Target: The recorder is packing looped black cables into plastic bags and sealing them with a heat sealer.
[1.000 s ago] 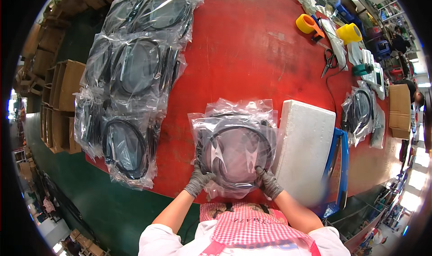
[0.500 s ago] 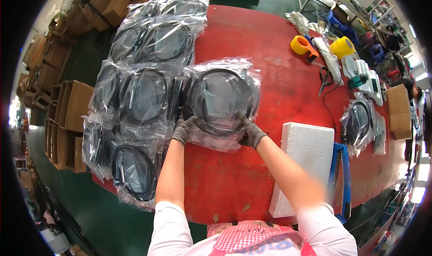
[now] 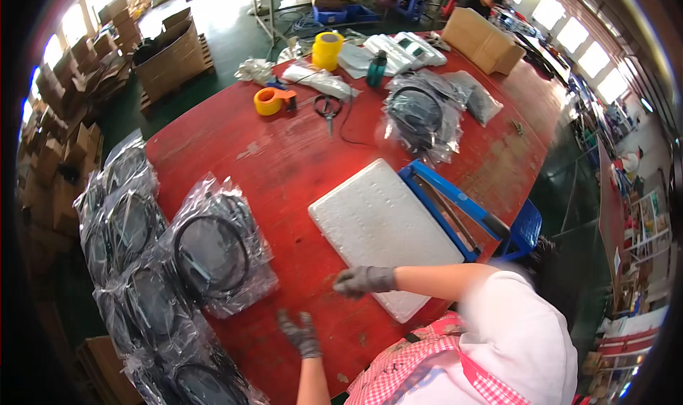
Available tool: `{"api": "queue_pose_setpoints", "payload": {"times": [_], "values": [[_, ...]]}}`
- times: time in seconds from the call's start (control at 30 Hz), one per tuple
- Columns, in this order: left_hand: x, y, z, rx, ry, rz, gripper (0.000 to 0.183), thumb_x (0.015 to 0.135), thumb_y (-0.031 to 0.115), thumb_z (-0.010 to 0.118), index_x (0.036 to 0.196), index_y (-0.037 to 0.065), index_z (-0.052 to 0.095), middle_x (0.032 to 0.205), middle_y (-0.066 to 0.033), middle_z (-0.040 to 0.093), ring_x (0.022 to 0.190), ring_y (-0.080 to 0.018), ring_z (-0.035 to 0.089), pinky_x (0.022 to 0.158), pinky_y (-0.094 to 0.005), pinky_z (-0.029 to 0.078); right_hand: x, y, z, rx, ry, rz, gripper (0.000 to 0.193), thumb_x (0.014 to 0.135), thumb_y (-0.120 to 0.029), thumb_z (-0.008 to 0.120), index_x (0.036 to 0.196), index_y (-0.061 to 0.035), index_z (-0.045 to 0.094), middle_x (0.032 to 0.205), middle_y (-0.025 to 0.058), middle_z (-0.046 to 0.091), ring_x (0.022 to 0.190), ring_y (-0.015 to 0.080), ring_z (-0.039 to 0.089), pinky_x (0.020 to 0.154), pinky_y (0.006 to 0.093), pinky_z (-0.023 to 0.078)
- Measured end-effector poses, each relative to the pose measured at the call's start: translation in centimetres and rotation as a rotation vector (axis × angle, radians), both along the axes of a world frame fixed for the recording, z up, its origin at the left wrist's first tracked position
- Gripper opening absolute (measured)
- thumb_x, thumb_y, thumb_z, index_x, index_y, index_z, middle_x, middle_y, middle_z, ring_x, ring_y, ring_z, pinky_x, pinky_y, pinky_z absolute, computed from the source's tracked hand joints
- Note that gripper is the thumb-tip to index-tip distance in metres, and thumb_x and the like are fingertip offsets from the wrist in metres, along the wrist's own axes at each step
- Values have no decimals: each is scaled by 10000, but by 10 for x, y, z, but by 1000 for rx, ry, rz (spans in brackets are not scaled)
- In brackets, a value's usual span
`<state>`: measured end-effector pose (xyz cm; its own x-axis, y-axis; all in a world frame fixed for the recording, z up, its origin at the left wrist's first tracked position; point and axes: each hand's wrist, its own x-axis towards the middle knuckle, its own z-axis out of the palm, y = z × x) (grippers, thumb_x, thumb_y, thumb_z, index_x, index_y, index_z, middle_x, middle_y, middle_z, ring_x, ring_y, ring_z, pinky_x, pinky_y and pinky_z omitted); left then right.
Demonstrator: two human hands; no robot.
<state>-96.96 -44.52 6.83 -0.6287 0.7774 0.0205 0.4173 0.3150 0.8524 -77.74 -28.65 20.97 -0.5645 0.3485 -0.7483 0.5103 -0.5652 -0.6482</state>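
Both my hands wear grey gloves and are off the bags. Over the red table (image 3: 284,191), my left hand (image 3: 302,336) hovers with its fingers apart, holding nothing. My right hand (image 3: 363,281) is by the near left edge of a white foam board (image 3: 384,227); its fingers are curled together and nothing shows in them. To the left of my hands lies a clear plastic bag with a coiled black cable (image 3: 212,257). It rests against a row of similar bagged cable coils (image 3: 153,298) along the table's left side.
Beside the foam board stands a blue frame (image 3: 448,206). Farther off lie another bagged coil (image 3: 420,117), scissors (image 3: 328,109), an orange tape roll (image 3: 268,102), a yellow roll (image 3: 327,51), a green bottle (image 3: 376,69) and a cardboard box (image 3: 480,40). A person (image 3: 478,3) is at the back.
Both hands have let go of the bagged cable coil, which stays beside the row. My right hand has moved toward the foam board. The view has swung to the right.
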Motion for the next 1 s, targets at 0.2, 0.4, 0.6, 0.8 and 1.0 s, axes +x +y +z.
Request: {"api": "queue_pose_setpoints", "payload": {"times": [0.2,0.4,0.6,0.8,1.0], "values": [[118,8,32,-183,127,-595,586,678,247,648,1180,46,424,1195,-200,407,1124,-335,375,948,-408,317,155,2,97,293,227,-12,337,813,-207,581,1092,-36,504,968,23,553,885,100,504,766,255,439],[178,61,71,-147,365,-593,635,655,298,653,1198,69,416,1216,-203,385,1123,-364,355,938,-442,308,282,70,138,450,162,-199,251,808,-154,596,1031,-48,552,921,-2,561,899,82,498,795,235,420],[254,83,88,-755,463,-507,937,609,535,622,1333,101,214,1376,-206,139,1264,-393,99,975,-541,174,392,253,54,788,-112,-239,413,758,-276,631,1076,-39,521,968,81,579,901,180,544,806,283,427],[286,66,56,-856,418,-301,1045,573,508,673,1352,75,127,1389,-229,44,1267,-429,44,1024,-492,116,433,407,-23,1189,-753,-148,729,683,-536,569,1198,-44,412,1193,177,448,1118,308,415,925,392,345],[303,93,71,-1195,627,-397,885,711,519,536,1347,50,137,1394,-167,132,1273,-378,110,1036,-396,166,444,514,-29,1193,-838,-86,795,678,-620,502,1240,-72,380,1290,152,360,1216,297,302,1004,393,222]]}}
